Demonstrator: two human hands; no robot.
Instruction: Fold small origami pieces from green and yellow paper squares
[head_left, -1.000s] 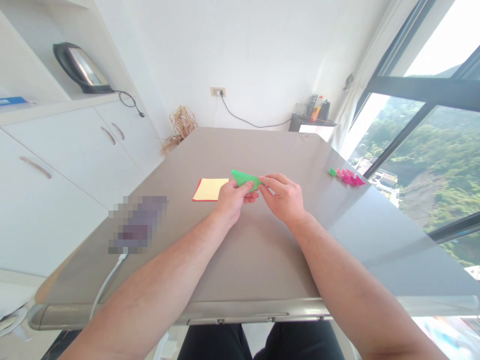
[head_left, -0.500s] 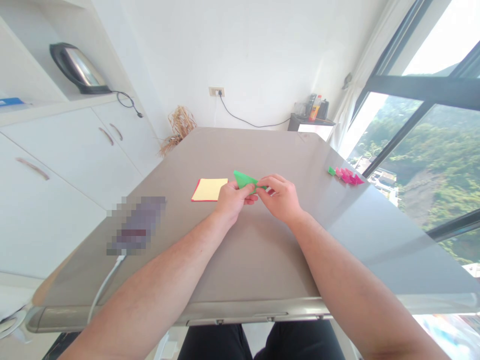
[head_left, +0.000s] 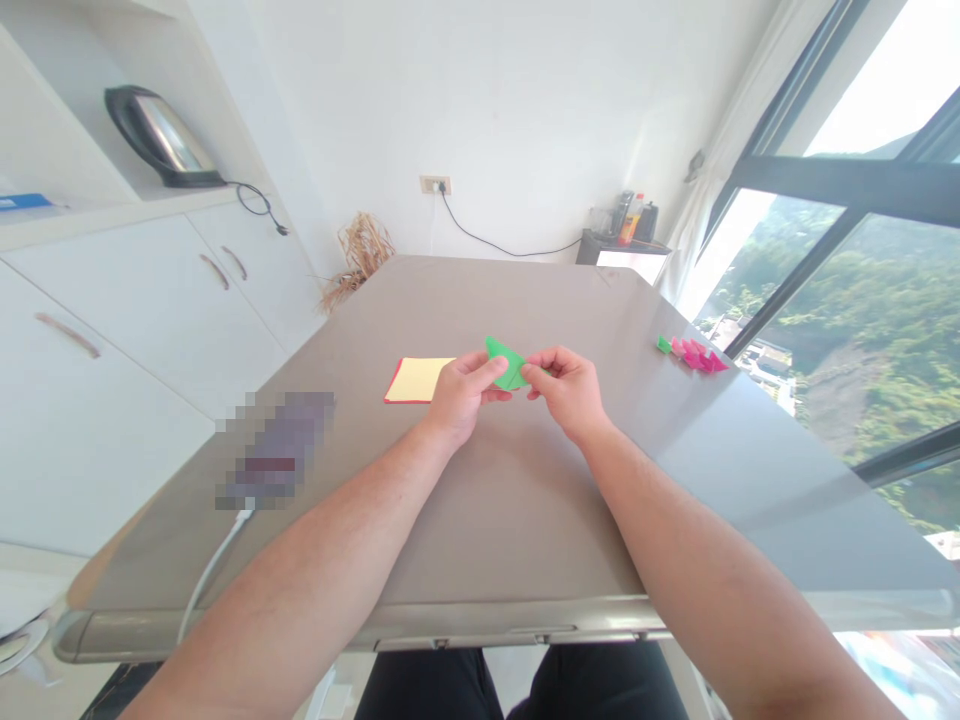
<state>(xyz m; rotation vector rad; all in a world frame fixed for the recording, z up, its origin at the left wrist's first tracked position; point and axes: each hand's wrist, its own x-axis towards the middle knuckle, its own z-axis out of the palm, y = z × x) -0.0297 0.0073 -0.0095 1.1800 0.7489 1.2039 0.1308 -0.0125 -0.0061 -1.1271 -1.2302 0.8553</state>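
Observation:
A folded piece of green paper (head_left: 507, 364) is held above the grey table (head_left: 517, 500), between both hands. My left hand (head_left: 463, 390) pinches its left side, thumb on top and fingers beneath. From the right, my right hand (head_left: 564, 388) grips the other side between thumb and fingers. A crease line shows on the paper's face; its underside is hidden. Just left of my left hand lies a stack of square paper (head_left: 417, 380), yellow on top with a red edge, partly covered by that hand.
Folded pink paper pieces (head_left: 699, 356) and a small green one (head_left: 664, 345) lie at the table's right edge. At the left, a blurred-out object (head_left: 277, 450) has a white cable (head_left: 210, 570). A kettle (head_left: 169, 140) stands on the shelf; a window (head_left: 840, 300) is at right.
The green paper has turned in my hands, so more of its creased face shows and its tip points further up. My right thumb has shifted along its right side.

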